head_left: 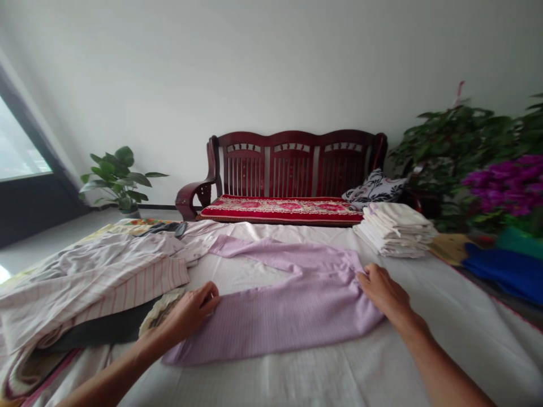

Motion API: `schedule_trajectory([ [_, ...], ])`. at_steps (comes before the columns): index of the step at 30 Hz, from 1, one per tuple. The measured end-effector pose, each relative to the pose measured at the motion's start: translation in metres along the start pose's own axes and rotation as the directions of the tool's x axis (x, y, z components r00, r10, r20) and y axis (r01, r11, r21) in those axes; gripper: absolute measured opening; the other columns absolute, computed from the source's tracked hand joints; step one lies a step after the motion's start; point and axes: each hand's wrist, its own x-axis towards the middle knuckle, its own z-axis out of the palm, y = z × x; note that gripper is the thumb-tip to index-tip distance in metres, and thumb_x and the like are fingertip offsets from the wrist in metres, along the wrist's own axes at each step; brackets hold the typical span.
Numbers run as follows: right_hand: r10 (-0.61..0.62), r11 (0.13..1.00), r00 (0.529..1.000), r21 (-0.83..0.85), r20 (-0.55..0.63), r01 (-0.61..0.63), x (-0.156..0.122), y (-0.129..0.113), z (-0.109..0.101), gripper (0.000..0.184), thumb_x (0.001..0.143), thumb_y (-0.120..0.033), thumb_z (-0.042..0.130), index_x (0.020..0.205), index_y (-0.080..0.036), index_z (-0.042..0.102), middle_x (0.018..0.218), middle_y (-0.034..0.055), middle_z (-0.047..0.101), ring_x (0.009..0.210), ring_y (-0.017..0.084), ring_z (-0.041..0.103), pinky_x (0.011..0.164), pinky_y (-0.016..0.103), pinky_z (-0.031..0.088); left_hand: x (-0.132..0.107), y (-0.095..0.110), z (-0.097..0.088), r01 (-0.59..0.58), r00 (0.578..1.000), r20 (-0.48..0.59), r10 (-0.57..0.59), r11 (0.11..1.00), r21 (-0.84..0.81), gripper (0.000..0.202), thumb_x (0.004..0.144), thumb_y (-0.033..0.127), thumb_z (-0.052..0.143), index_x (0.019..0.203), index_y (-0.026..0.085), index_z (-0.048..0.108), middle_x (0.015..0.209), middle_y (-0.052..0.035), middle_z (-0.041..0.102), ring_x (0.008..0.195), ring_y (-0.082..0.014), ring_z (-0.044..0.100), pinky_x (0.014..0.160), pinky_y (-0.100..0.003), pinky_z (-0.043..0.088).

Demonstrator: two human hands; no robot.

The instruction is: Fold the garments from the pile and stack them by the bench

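Lilac ribbed pants (271,316) lie spread on a white cloth, the waist to the right and both legs reaching left. The waistband is bunched and wrinkled. My right hand (384,291) pinches the waistband at its right edge. At the left, my left hand (197,305) has its fingers curled together on the upper edge of the nearer leg, close to the hem; its fingertips are partly hidden against the fabric. Beside that hand lies a heap of loose clothes, with a striped garment (139,285) on top and a dark garment (102,330) under it.
A stack of folded white clothes (392,229) stands at the back right. Blue fabric (504,271) lies at the right edge. Behind the white cloth (314,379) is a wooden bench (292,169) with a red cover. Potted plants (123,175) flank the bench.
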Motion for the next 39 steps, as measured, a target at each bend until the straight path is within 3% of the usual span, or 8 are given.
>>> schedule_trajectory([
  [8,-0.031,0.999,0.996,-0.032,-0.08,0.028,0.007,0.015,-0.008,0.036,0.095,-0.047,0.043,0.108,-0.021,0.064,0.1,0.014,0.075,0.087,0.03,0.072,0.066,0.034,0.047,0.002,-0.005,-0.012,0.059,0.997,0.044,-0.066,0.988,0.144,0.026,0.098,0.042,0.038,0.093,0.025,0.057,0.072,0.0038,0.066,0.067,-0.016,0.061,0.062,-0.025,0.033],
  [12,-0.044,0.992,0.998,-0.114,0.054,0.049,0.007,0.026,-0.016,0.036,0.092,-0.052,0.047,0.093,-0.023,0.069,0.093,0.0131,0.076,0.083,0.031,0.072,0.064,0.036,0.047,-0.005,-0.005,-0.008,0.071,0.992,0.077,-0.098,0.951,0.302,0.026,0.098,0.044,0.042,0.1,0.026,0.06,0.072,0.0018,0.068,0.07,-0.019,0.065,0.064,-0.027,0.037],
  [17,-0.1,0.974,0.992,-0.212,-0.076,0.082,-0.003,0.011,-0.02,0.047,0.099,-0.046,0.033,0.101,-0.018,0.07,0.101,0.0188,0.075,0.094,0.035,0.072,0.076,0.046,0.053,-0.007,0.016,-0.003,-0.046,0.999,0.041,0.033,0.929,0.367,0.025,0.097,0.038,0.047,0.11,0.024,0.063,0.109,-0.0057,0.072,0.098,-0.0229,0.068,0.085,-0.034,0.049],
  [23,-0.602,0.797,0.769,-0.232,-0.217,0.558,-0.008,-0.013,0.028,0.056,0.1,-0.042,0.032,0.147,-0.017,0.048,0.153,0.0145,0.049,0.139,0.03,0.046,0.111,0.048,0.042,-0.004,0.051,0.02,-0.481,0.875,0.175,0.451,0.853,0.204,0.056,0.1,0.038,0.049,0.154,0.029,0.037,0.163,-0.0074,0.035,0.151,-0.0284,0.029,0.121,-0.05,0.032],
  [27,-0.65,0.749,0.755,-0.247,-0.089,0.615,0.001,0.003,0.063,0.056,0.098,-0.044,0.034,0.145,-0.02,0.052,0.151,0.0118,0.052,0.14,0.03,0.046,0.113,0.052,0.039,-0.007,0.058,0.025,-0.541,0.816,0.296,0.496,0.836,0.092,0.063,0.101,0.048,0.046,0.159,0.031,0.029,0.166,-0.0062,0.026,0.153,-0.0301,0.023,0.123,-0.053,0.026],
  [30,-0.602,0.789,0.795,-0.218,-0.082,0.575,0.008,0.012,0.066,0.054,0.097,-0.042,0.035,0.142,-0.018,0.055,0.151,0.012,0.052,0.14,0.028,0.046,0.115,0.052,0.036,-0.002,0.05,0.019,-0.468,0.855,0.249,0.455,0.884,-0.011,0.05,0.103,0.044,0.041,0.151,0.03,0.045,0.158,-0.0048,0.045,0.145,-0.025,0.041,0.121,-0.042,0.034],
  [34,-0.513,0.857,0.851,-0.123,-0.11,0.5,0.008,0.003,0.053,0.046,0.097,-0.038,0.035,0.13,-0.023,0.063,0.143,0.0096,0.061,0.134,0.027,0.053,0.112,0.052,0.039,0.035,0.021,0.004,-0.158,0.987,0.0,0.158,0.986,-0.056,0.035,0.097,0.036,0.045,0.114,0.023,0.073,0.115,-0.005,0.076,0.104,-0.0214,0.07,0.094,-0.03,0.053],
  [39,-0.491,0.871,0.864,-0.08,-0.111,0.485,0.013,-0.017,0.035,0.045,0.099,-0.032,0.031,0.117,-0.017,0.069,0.128,0.0121,0.07,0.12,0.027,0.063,0.106,0.045,0.045,0.11,-0.015,-0.028,0.179,0.964,-0.207,-0.168,0.983,0.034,0.03,0.089,0.028,0.05,0.106,0.021,0.073,0.102,-0.0036,0.077,0.098,-0.0206,0.069,0.085,-0.026,0.049],
])
